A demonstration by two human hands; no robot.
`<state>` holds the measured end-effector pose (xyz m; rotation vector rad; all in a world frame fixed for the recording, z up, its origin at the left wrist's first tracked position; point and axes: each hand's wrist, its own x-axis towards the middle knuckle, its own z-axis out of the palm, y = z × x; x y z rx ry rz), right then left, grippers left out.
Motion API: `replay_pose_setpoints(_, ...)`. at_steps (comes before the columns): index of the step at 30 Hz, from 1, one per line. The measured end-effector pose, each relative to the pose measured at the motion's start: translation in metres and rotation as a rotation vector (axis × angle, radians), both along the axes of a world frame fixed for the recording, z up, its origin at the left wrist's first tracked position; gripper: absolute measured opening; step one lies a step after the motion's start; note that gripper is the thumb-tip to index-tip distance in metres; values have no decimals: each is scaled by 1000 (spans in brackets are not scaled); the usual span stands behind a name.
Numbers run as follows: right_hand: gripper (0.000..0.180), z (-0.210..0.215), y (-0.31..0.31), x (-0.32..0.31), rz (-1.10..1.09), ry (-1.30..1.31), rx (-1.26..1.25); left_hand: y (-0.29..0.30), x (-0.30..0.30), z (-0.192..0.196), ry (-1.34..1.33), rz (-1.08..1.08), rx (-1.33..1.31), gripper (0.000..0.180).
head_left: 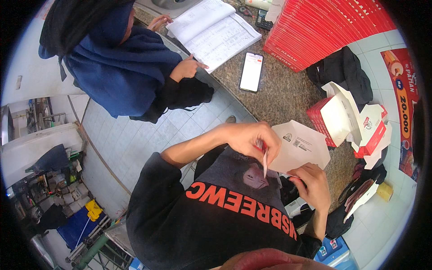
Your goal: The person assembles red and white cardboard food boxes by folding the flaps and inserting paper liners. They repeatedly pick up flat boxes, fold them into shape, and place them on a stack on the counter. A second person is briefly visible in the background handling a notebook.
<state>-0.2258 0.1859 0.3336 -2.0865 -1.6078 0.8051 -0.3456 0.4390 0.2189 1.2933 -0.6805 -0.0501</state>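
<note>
In front of my chest is a partly folded paperboard box (310,155), its pale panel turned up, with small dark print and angled corners. My left hand (253,140) grips its left side, with the fingers curled round a folded red-and-white flap that stands nearly edge-on. At the near right edge, my right hand (312,183) pinches the board between thumb and fingers. The underside of the box is hidden. Just beyond it on the counter stands a folded red-and-white box (335,114) with raised flaps. Another red-and-white box (372,130) is to its right.
A tall stack of red flat cartons (324,31) stands on the speckled counter (274,105). Near it lie a lit phone (251,72), an open ledger (216,36), a calculator (264,20) and a black bag (344,74). At left, a co-worker in blue (121,72) touches the ledger.
</note>
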Motion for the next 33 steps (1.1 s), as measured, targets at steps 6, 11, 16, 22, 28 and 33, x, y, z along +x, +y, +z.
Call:
replay_pose_setpoints(6, 12, -5, 26, -8, 220, -186, 54, -9, -2, 29, 453, -238, 419, 38)
replay_pose_setpoints(11, 14, -4, 36, -8, 293, -409, 77, -26, 3, 22, 338, -104, 589, 36)
replay_pose_setpoints(16, 15, -12, 4, 14, 166, -634, 217, -16, -11, -7, 511, -73, 344, 24)
replay_pose_setpoints(22, 15, -86, -38, 4, -401, -416, 656, -18, -10, -22, 749, -199, 6, 17)
replay_pose_setpoints(28, 29, -87, -3, -46, -521, 142, 155, -39, -1, -22, 694, -231, 260, 19)
replay_pose_setpoints(33, 27, -65, 10, -38, -651, 368, -164, -40, -12, -14, 851, -226, 9, 21)
